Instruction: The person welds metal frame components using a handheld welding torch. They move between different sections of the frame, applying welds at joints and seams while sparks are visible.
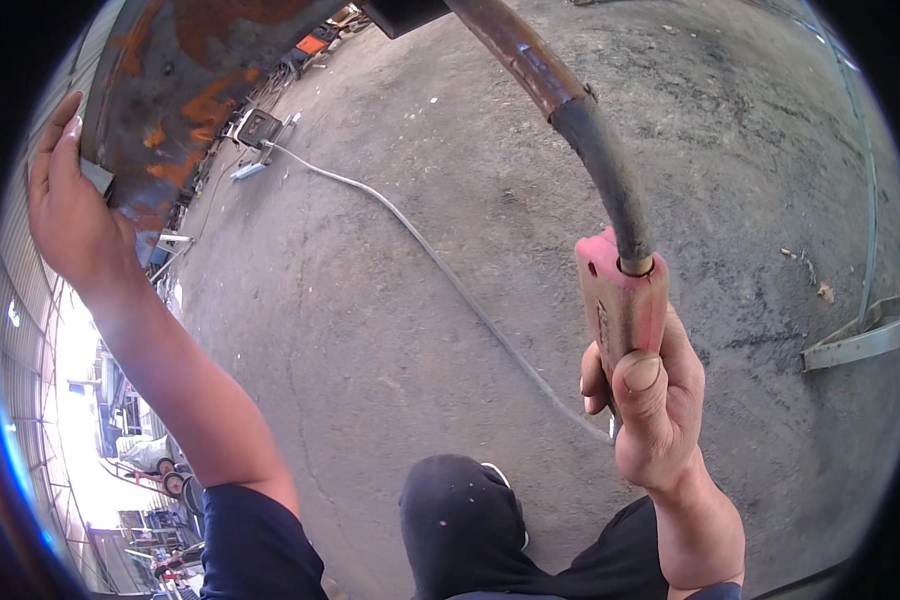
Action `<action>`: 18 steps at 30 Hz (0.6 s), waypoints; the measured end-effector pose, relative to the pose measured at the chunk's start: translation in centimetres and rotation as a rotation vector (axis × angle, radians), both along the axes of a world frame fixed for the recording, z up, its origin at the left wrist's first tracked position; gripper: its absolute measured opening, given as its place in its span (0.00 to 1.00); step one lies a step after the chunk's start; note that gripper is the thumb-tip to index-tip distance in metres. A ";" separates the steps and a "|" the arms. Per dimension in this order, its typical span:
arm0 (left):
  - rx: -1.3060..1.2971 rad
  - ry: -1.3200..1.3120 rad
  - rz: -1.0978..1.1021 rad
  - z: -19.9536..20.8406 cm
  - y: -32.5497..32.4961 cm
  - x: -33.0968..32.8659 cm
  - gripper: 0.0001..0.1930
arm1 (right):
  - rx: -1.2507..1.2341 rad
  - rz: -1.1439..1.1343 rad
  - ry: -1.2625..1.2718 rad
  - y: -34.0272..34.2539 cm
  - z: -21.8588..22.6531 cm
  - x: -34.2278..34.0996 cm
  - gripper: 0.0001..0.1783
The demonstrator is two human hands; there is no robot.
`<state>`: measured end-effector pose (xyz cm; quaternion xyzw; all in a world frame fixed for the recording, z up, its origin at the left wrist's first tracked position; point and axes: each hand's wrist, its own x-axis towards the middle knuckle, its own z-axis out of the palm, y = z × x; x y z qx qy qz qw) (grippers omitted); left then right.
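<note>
My right hand [660, 405] is wrapped round the worn pink-and-brown handle of a welding torch [625, 305], its thumb lying along the side. From the handle's top a dark, curved neck [605, 150] runs up and left, out past the upper edge of the picture. On the far left my left hand [75, 205] is raised with fingers stretched upward, beside a rust-marked steel plate [185, 85]. A small grey metal piece [97, 177] shows between its fingers and thumb; whether the hand touches it I cannot tell.
A pale cable [430, 250] crosses the concrete floor [370, 330] from a boxy machine [258, 128] to below the torch handle. A metal frame [850, 345] stands at right. Wheeled equipment and clutter [170, 485] lie at lower left. A dark, square-edged piece [400, 12] juts in at top.
</note>
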<state>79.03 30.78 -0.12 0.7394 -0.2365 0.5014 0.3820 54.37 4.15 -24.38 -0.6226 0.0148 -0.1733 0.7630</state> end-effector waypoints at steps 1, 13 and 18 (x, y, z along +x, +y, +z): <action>0.010 -0.010 0.020 -0.1 -0.1 -0.2 0.16 | -0.006 -0.008 -0.006 0.0 0.1 0.2 0.48; 0.001 0.058 -0.023 0.9 0.6 0.3 0.17 | 0.024 0.153 -0.092 -0.6 -2.4 2.1 0.40; -0.019 0.012 -0.039 1.2 0.5 0.7 0.16 | 0.083 0.102 -0.066 -0.2 -3.6 3.1 0.48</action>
